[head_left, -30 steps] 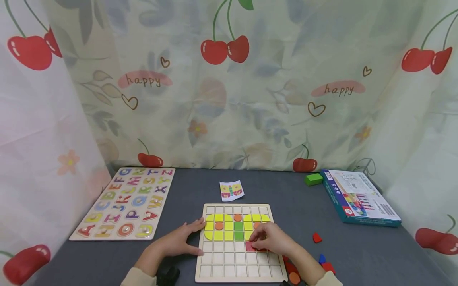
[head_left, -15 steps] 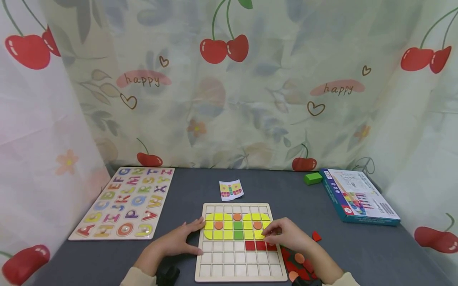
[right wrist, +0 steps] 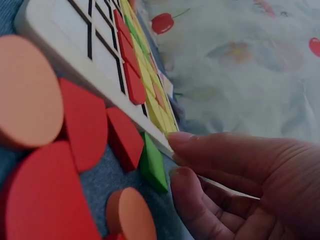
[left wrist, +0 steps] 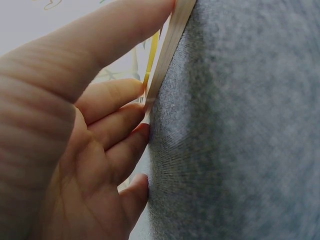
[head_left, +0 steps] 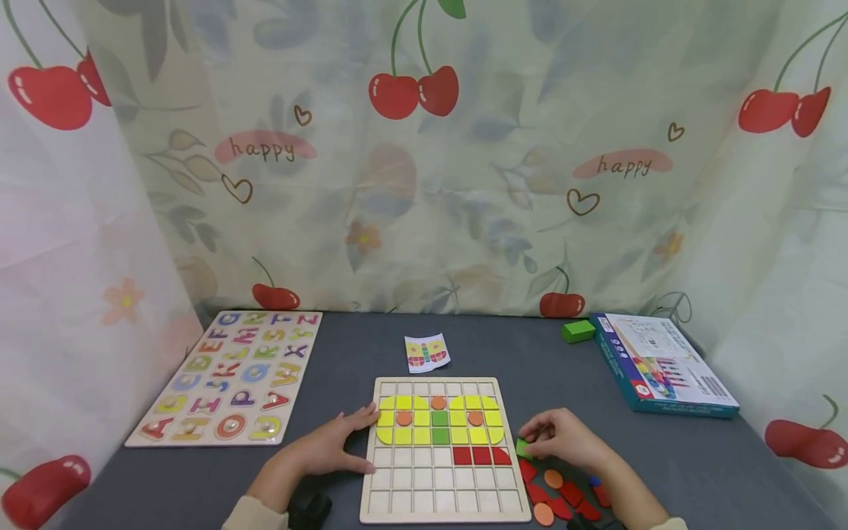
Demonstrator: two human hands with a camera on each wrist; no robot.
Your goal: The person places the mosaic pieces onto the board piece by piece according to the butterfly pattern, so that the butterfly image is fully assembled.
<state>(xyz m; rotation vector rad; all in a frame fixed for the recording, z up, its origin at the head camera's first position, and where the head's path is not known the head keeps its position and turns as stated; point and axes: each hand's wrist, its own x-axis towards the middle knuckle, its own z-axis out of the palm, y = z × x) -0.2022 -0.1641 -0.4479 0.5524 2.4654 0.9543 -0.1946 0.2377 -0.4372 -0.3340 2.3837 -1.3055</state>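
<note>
My left hand [head_left: 327,447] rests against the left edge of the wooden grid board [head_left: 394,524], fingers spread; in the left wrist view the hand [left wrist: 95,135] touches the board's side [left wrist: 170,55]. On the board are yellow pieces [head_left: 422,435], orange discs [head_left: 439,403], two green squares [head_left: 440,436] and a row of three red pieces [head_left: 482,456], the rightmost with a rounded corner. Beyond the right edge, my right hand [head_left: 570,444] is over a loose green piece [head_left: 523,448]. The right wrist view shows its thumb and fingertips beside that green piece [right wrist: 153,165], not gripping it.
Loose red pieces [head_left: 559,508] and orange discs [head_left: 553,479] lie right of the board, with a blue piece [head_left: 595,481]. A patterned card [head_left: 427,353] is behind it. An alphabet board [head_left: 225,383] stands left; a green block [head_left: 578,331] and a box [head_left: 669,368] are back right.
My right hand has moved right, off the board, to the loose green piece. Three red pieces on the board are now uncovered. My left hand has stayed at the board's edge.
</note>
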